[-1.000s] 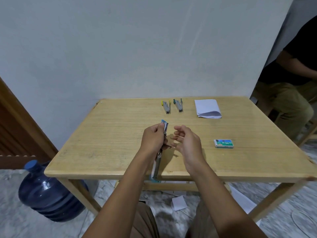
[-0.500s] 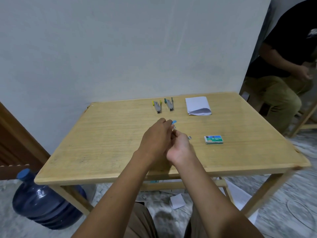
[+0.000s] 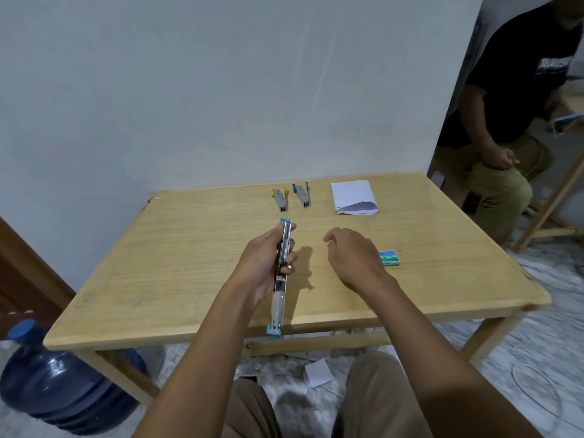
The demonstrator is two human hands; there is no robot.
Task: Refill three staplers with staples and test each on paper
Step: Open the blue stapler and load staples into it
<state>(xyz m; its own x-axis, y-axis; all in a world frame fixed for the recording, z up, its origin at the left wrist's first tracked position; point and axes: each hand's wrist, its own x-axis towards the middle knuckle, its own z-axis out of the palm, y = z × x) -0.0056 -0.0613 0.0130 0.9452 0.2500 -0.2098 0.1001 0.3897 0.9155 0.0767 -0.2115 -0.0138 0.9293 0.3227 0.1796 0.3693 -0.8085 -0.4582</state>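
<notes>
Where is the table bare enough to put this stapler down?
Bare wood fills the table's left half, up to the left hand holding the blue stapler. Another patch lies right of the staple box. Crowded: the far edge, with yellow stapler, green stapler, paper.

A wooden table fills the centre. A blue water jug stands at eight o'clock, a seated person is at two, and a paper scrap lies at six.
</notes>
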